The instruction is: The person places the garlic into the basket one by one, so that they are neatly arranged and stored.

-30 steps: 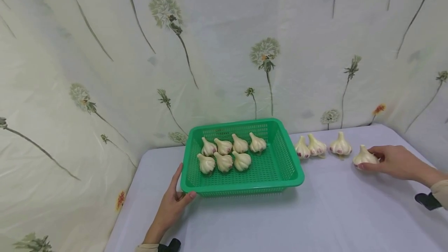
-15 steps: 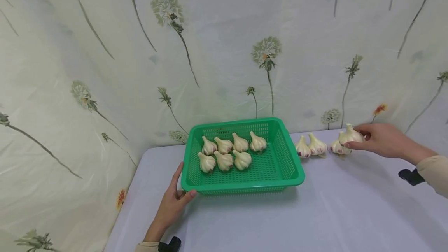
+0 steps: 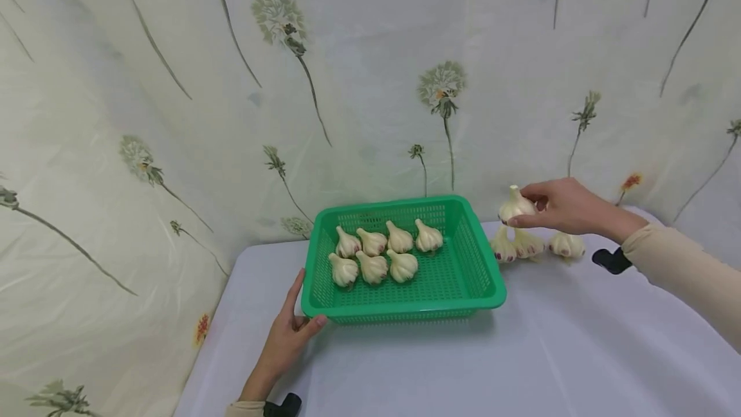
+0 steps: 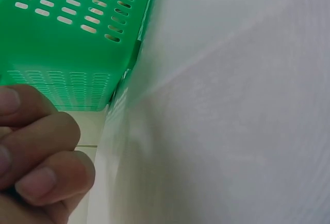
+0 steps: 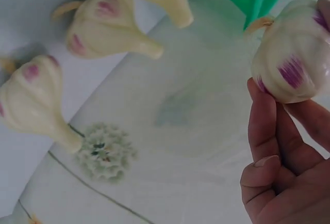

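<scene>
Green perforated plastic basket [image 3: 405,309] is set on a pale-covered counter [image 3: 405,365], with seven garlic bulbs [image 3: 372,243] arranged inside toward the left: four in the far row, three in the near. Its near left corner is gripped by the left hand [image 3: 285,341], thumb at the near rim, index finger laid along the left side. One purple-marked bulb [image 3: 515,208], neck upward, is pinched between thumb and fingers of the right hand [image 3: 567,206], held in the air just right of the basket. Three loose bulbs [image 3: 529,247] are lined up on the counter below. The far side is covered by pale dandelion-printed cloth [image 3: 359,82].
</scene>
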`<state>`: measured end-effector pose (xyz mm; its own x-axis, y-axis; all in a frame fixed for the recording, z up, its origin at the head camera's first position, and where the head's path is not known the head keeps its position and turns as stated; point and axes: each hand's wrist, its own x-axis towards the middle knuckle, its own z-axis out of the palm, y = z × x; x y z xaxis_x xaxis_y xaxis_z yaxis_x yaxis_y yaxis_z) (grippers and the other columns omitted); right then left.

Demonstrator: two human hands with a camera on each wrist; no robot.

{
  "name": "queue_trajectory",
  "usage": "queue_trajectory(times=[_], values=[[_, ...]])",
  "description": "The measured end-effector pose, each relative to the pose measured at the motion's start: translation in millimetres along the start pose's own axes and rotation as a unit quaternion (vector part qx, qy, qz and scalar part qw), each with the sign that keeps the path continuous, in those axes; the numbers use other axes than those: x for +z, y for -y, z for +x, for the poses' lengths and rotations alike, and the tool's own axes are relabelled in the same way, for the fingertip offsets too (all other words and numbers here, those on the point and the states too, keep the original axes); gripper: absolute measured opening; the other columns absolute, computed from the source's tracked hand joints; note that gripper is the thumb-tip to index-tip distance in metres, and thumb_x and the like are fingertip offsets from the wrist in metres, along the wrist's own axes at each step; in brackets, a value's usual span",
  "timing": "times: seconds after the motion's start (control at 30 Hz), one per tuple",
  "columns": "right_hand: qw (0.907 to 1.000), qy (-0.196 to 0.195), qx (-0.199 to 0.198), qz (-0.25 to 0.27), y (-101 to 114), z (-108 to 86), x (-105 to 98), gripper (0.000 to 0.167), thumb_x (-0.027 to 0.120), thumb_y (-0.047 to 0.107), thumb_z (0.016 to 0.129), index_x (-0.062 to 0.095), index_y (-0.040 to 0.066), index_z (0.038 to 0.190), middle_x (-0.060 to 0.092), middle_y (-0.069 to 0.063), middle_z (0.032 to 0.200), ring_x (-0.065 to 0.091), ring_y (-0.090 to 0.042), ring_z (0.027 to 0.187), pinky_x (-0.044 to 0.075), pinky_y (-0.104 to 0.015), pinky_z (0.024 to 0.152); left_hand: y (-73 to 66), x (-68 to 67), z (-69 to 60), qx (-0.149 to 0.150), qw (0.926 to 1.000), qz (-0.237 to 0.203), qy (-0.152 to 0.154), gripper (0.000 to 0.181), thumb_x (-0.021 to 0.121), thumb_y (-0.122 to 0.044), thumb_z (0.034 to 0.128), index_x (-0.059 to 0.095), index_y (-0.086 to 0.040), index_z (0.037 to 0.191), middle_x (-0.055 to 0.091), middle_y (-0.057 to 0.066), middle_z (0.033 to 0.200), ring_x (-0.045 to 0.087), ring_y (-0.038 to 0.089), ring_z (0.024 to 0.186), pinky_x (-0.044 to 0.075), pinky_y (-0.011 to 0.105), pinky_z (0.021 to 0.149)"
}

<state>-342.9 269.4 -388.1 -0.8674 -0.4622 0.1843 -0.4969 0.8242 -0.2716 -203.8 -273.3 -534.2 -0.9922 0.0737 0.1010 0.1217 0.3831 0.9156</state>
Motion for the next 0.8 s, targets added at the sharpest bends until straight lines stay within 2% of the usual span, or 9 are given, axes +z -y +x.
queue_trajectory(times=[0.1, 0.17, 0.2, 0.27, 0.33, 0.43, 0.53, 0.7, 0.8], values=[[0.9997, 0.004, -0.02, 0.017, 16.0, 8.7, -1.1, 0.033, 0.08, 0.049, 0.094, 0.064, 0.02, 0.093, 0.058, 0.008, 0.075, 0.065, -0.013, 0.09, 0.049, -0.036, 0.073, -1.0, 0.8, 0.0, -0.004, 1.0, 0.001, 0.002, 0.095, 0.076, -0.028, 0.0996, 0.014, -0.042, 0.17, 0.038, -0.009, 0.054, 0.032, 0.004, 0.046, 0.03, 0.022, 0.046], [0.9991, 0.011, -0.031, 0.025, 26.9, 14.1, -1.3, 0.031, 0.079, 0.048, 0.095, 0.066, 0.019, 0.094, 0.062, 0.007, 0.081, 0.067, -0.015, 0.093, 0.051, -0.037, 0.074, -1.7, 1.2, 0.2, -0.005, 1.0, 0.003, 0.003, 0.095, 0.077, -0.029, 0.0994, 0.015, -0.041, 0.17, 0.038, -0.009, 0.054, 0.032, 0.004, 0.046, 0.03, 0.022, 0.046], [0.9988, 0.017, -0.034, 0.03, 32.2, 16.5, -1.3, 0.031, 0.08, 0.047, 0.095, 0.068, 0.018, 0.097, 0.064, 0.006, 0.084, 0.068, -0.016, 0.095, 0.051, -0.038, 0.075, -2.3, 1.3, 0.4, -0.004, 1.0, 0.003, 0.003, 0.095, 0.077, -0.029, 0.0993, 0.015, -0.041, 0.17, 0.038, -0.009, 0.054, 0.032, 0.004, 0.046, 0.03, 0.023, 0.046], [0.9982, 0.027, -0.04, 0.037, 41.8, 21.3, -0.3, 0.038, 0.08, 0.046, 0.095, 0.073, 0.013, 0.113, 0.071, 0.002, 0.097, 0.069, -0.019, 0.098, 0.055, -0.04, 0.077, -3.3, 1.2, 0.5, -0.002, 1.0, 0.003, 0.003, 0.095, 0.077, -0.029, 0.0991, 0.015, -0.041, 0.17, 0.039, -0.009, 0.054, 0.032, 0.004, 0.046, 0.03, 0.023, 0.046], [0.9972, 0.042, -0.045, 0.042, 50.5, 27.4, 1.8, 0.052, 0.081, 0.045, 0.094, 0.072, 0.007, 0.128, 0.074, -0.004, 0.112, 0.07, -0.023, 0.104, 0.057, -0.044, 0.083, -3.8, 1.1, 0.3, -0.002, 1.0, 0.003, 0.003, 0.095, 0.077, -0.029, 0.0989, 0.016, -0.043, 0.17, 0.039, -0.009, 0.054, 0.031, 0.004, 0.046, 0.029, 0.023, 0.046], [0.9952, 0.063, -0.055, 0.05, 61.4, 37.7, 6.9, 0.065, 0.083, 0.044, 0.092, 0.067, 0.001, 0.138, 0.073, -0.014, 0.127, 0.07, -0.028, 0.11, 0.057, -0.051, 0.091, -4.0, 0.8, 0.1, -0.004, 1.0, 0.003, 0.002, 0.094, 0.077, -0.029, 0.0988, 0.016, -0.044, 0.169, 0.039, -0.008, 0.054, 0.031, 0.004, 0.046, 0.029, 0.023, 0.046], [0.9922, 0.084, -0.07, 0.06, 69.9, 49.1, 14.0, 0.058, 0.085, 0.043, 0.09, 0.07, 0.005, 0.131, 0.073, -0.013, 0.127, 0.07, -0.029, 0.111, 0.056, -0.052, 0.094, -3.8, 0.5, 0.0, -0.008, 1.0, 0.003, 0.001, 0.094, 0.077, -0.03, 0.0988, 0.016, -0.045, 0.169, 0.039, -0.008, 0.054, 0.032, 0.004, 0.046, 0.03, 0.023, 0.046], [0.9855, 0.122, -0.091, 0.074, 78.6, 66.5, 28.7, 0.041, 0.087, 0.042, 0.089, 0.072, 0.011, 0.111, 0.074, -0.005, 0.114, 0.071, -0.027, 0.108, 0.056, -0.048, 0.095, -3.8, 0.0, -0.1, -0.01, 0.9999, 0.003, 0.002, 0.094, 0.077, -0.03, 0.0988, 0.016, -0.046, 0.168, 0.039, -0.008, 0.054, 0.032, 0.004, 0.047, 0.029, 0.023, 0.046], [0.9825, 0.143, -0.096, 0.071, 80.8, 74.2, 37.7, 0.043, 0.088, 0.039, 0.088, 0.074, 0.009, 0.116, 0.075, -0.007, 0.117, 0.072, -0.026, 0.107, 0.057, -0.047, 0.094, -3.3, 0.2, -0.3, -0.009, 1.0, 0.002, 0.002, 0.094, 0.077, -0.03, 0.0988, 0.016, -0.046, 0.168, 0.039, -0.008, 0.054, 0.031, 0.004, 0.046, 0.029, 0.023, 0.046]])
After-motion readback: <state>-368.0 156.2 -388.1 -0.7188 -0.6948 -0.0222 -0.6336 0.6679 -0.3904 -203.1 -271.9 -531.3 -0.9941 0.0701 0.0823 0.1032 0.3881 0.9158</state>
